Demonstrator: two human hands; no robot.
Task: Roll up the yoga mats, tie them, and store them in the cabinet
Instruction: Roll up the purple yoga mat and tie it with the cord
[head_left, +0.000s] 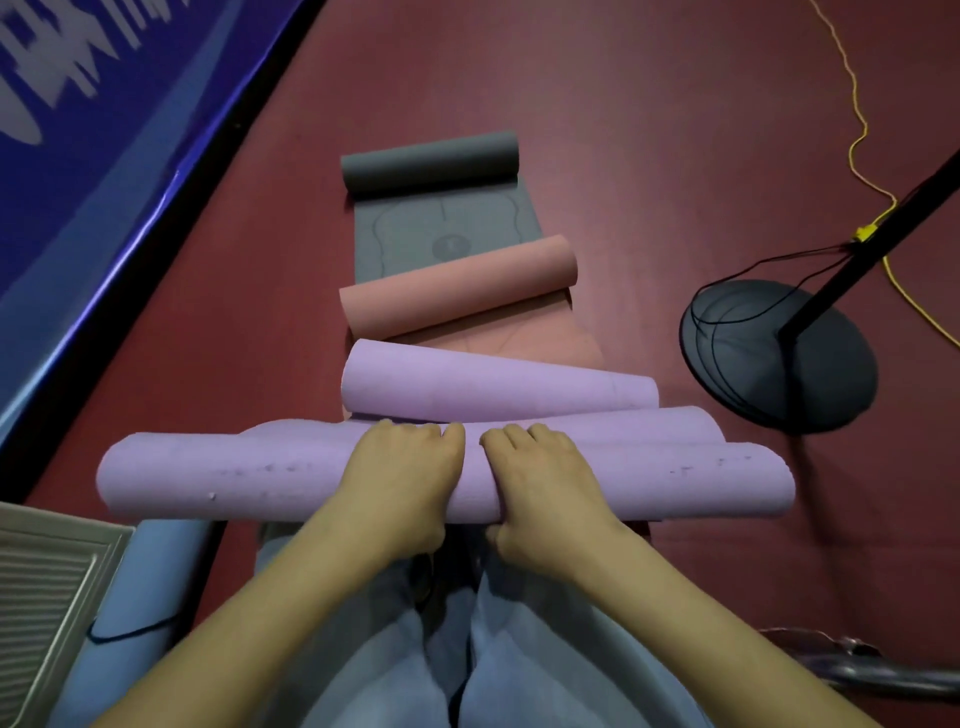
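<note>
Dark red floor (649, 130) throughout, bordered at far left by a blue banner with white lettering (78, 130) along a black edge. Down the middle, a line of yoga mats running near to far. Nearest, a rolled lilac foam yoga mat (234, 480) lying crosswise just beyond the knees, lightly scuffed on its surface. Left hand (402, 480) and right hand (545, 483) pressed side by side on the middle of that roll, fingers (410, 434) curled over its far side and thumbs tucked under the near side, gripping the roll. Just beyond, touching it, a second lilac roll (493, 387), its flat tail passing under the hands. Farther on, a salmon-pink foam mat (457, 288), partly rolled, with a short flat length showing on its near side. Farthest, a grey foam mat with faint printed lines (431, 163), rolled at its far end and flat toward the pink one.

At near left, a pale blue rolled mat (150, 571) lying lengthwise with a thin dark cord across it, beside a white slatted panel (47, 587). At right, well apart from the mats, a round black stand base (810, 384) with a slanted black pole, a thin black cable looped over the base, and a yellow cord (857, 130) trailing away to the far right. Light blue trousers (519, 649) at the near edge.
</note>
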